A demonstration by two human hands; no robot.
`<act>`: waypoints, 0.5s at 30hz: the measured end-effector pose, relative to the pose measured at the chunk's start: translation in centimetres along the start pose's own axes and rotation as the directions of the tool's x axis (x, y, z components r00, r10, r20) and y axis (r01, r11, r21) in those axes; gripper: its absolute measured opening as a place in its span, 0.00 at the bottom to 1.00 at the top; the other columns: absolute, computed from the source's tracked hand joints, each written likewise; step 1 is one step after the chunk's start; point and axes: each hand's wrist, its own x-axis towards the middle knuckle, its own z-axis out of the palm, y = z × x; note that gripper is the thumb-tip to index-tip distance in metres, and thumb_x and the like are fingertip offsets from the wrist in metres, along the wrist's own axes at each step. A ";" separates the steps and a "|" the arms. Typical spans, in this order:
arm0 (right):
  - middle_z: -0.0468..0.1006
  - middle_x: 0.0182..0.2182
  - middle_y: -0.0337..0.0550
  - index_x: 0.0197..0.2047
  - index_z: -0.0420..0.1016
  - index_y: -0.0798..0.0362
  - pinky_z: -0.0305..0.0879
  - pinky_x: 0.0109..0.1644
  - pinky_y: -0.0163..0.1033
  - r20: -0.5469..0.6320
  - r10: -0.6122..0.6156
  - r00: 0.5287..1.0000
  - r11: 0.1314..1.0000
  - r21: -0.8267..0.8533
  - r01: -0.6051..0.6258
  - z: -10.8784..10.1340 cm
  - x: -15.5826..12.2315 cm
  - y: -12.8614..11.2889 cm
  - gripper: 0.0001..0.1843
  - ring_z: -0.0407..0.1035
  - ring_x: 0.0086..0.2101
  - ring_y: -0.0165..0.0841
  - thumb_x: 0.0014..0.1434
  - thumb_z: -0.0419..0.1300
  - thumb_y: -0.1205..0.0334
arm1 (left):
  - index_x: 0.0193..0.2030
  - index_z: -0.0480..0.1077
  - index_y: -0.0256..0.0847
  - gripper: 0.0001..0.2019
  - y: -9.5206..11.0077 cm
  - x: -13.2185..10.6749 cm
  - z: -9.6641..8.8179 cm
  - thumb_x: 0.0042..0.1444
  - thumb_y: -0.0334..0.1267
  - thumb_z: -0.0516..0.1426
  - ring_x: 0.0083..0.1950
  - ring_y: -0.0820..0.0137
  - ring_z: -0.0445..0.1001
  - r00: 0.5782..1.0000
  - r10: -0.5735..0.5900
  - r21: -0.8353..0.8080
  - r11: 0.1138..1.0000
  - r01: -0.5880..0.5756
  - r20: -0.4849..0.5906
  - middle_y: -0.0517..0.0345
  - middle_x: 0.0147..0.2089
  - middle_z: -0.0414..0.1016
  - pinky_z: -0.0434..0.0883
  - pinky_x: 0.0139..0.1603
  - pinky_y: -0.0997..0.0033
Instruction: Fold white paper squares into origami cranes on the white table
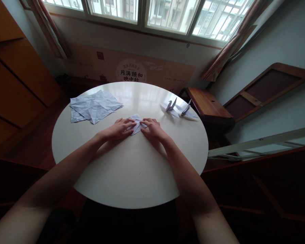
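A small piece of folded white paper lies near the middle of the round table, its point toward me. My left hand holds its left side, with thumb and fingertips on the paper. From the right, my right hand grips the opposite side the same way, the thumb near the lower edge. Fingers cover parts of both side corners. Two folded paper cranes, one nearer my hand and another farther right, stand at the table's right. Several creased paper sheets lie overlapping at the left.
The white round table has its near edge close to my body. Beyond its right edge is a wooden stool or bench. An orange-brown cabinet stands to the left, and windows line the far wall.
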 end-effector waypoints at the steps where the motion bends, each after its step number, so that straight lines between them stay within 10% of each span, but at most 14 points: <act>1: 0.67 0.63 0.46 0.62 0.70 0.47 0.52 0.65 0.53 0.002 0.001 1.000 1.000 0.000 -0.001 0.0 0.0 0.0 0.24 0.55 0.61 0.46 0.63 0.57 0.55 | 0.68 0.61 0.49 0.25 0.0 0.0 0.0 0.69 0.52 0.45 0.68 0.57 0.60 1.000 0.000 0.001 1.000 0.000 0.000 0.49 0.67 0.61 0.48 0.70 0.50; 15: 0.66 0.63 0.46 0.62 0.70 0.47 0.51 0.65 0.54 0.009 0.001 1.000 1.000 0.008 -0.001 -0.1 0.0 0.0 0.25 0.55 0.62 0.46 0.63 0.57 0.55 | 0.68 0.60 0.47 0.24 0.5 -0.1 -0.4 0.69 0.50 0.45 0.68 0.57 0.59 1.000 -0.003 0.001 1.000 0.003 0.014 0.49 0.67 0.61 0.47 0.70 0.51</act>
